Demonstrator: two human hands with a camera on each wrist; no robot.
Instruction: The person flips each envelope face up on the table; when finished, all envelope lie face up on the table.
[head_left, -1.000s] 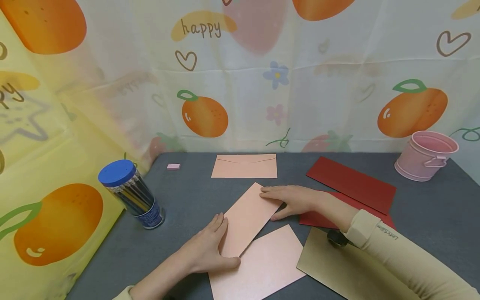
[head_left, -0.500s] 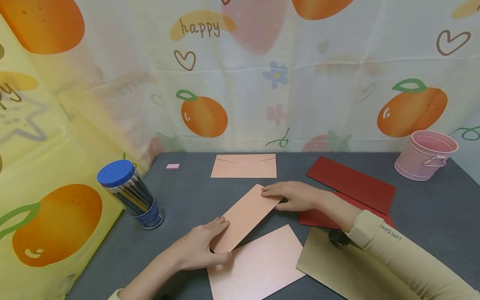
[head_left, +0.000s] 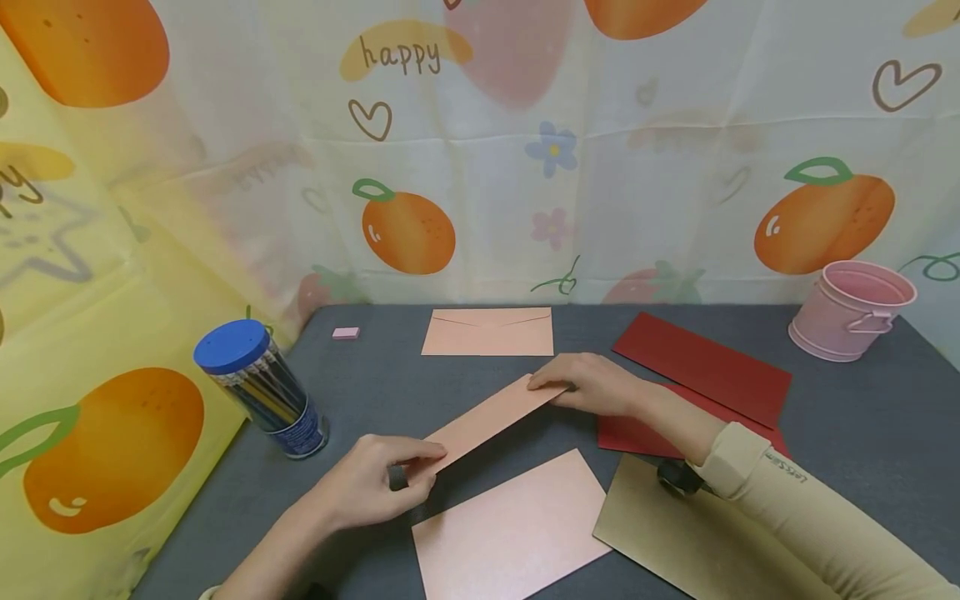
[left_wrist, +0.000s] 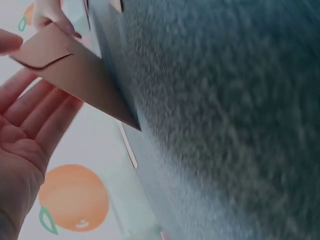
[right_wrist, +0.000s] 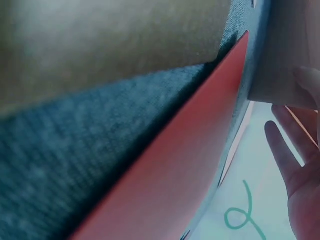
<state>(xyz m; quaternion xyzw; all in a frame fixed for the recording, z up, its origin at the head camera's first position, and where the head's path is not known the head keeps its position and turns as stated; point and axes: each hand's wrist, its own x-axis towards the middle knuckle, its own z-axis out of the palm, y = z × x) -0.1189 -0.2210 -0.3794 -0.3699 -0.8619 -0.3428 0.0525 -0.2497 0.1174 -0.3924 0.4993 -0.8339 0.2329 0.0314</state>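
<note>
A peach envelope (head_left: 491, 423) is held tilted over the dark table, one long edge raised. My left hand (head_left: 360, 487) pinches its near-left end between thumb and fingers. At the far-right end, my right hand (head_left: 596, 385) grips it with thumb and fingers. The left wrist view shows the flap line on the envelope's underside (left_wrist: 82, 75), with the left fingers (left_wrist: 42, 102) beneath it. Below, a second peach envelope (head_left: 517, 525) lies flat, plain side up. Another peach envelope (head_left: 487, 335) lies at the back with its flap showing.
Two red envelopes (head_left: 705, 367) overlap to the right, partly under the right forearm. A gold envelope (head_left: 705, 533) lies at the front right. A blue-lidded tub of pencils (head_left: 262, 387) stands left, near a small pink eraser (head_left: 346, 333). A pink bucket (head_left: 851, 312) stands back right.
Both hands have lifted the envelope off the lower peach one and tipped it steeper, so its face looks narrower. The left hand has moved up and left; the right hand has risen slightly.
</note>
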